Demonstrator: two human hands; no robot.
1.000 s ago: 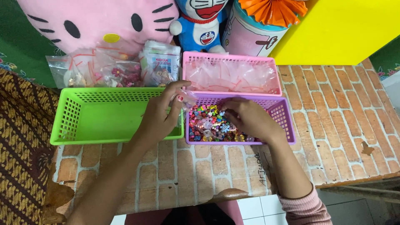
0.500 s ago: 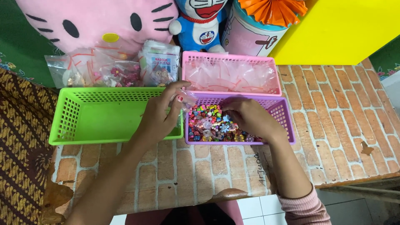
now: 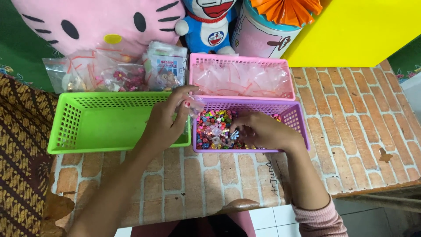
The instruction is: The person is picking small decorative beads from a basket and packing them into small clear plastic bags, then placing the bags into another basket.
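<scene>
My left hand (image 3: 169,118) hovers over the seam between the green basket (image 3: 66,131) and the purple basket (image 3: 296,118), pinching a small clear plastic bag (image 3: 196,105) between thumb and fingers. My right hand (image 3: 263,131) reaches down into the purple basket, fingers curled among several small colourful beads (image 3: 210,127). Whether it holds a bead is hidden by the fingers. The green basket has nothing in it.
A pink basket (image 3: 241,59) with clear plastic bags stands behind the purple one. Filled small bags (image 3: 114,72) lie behind the green basket. Plush toys (image 3: 87,22), a pink cylinder (image 3: 263,37) and a yellow board (image 3: 359,30) line the back. The brick-patterned table (image 3: 351,131) ends near me.
My right hand has slid a little lower and leftward among the beads. My left hand keeps the small bag in nearly the same place.
</scene>
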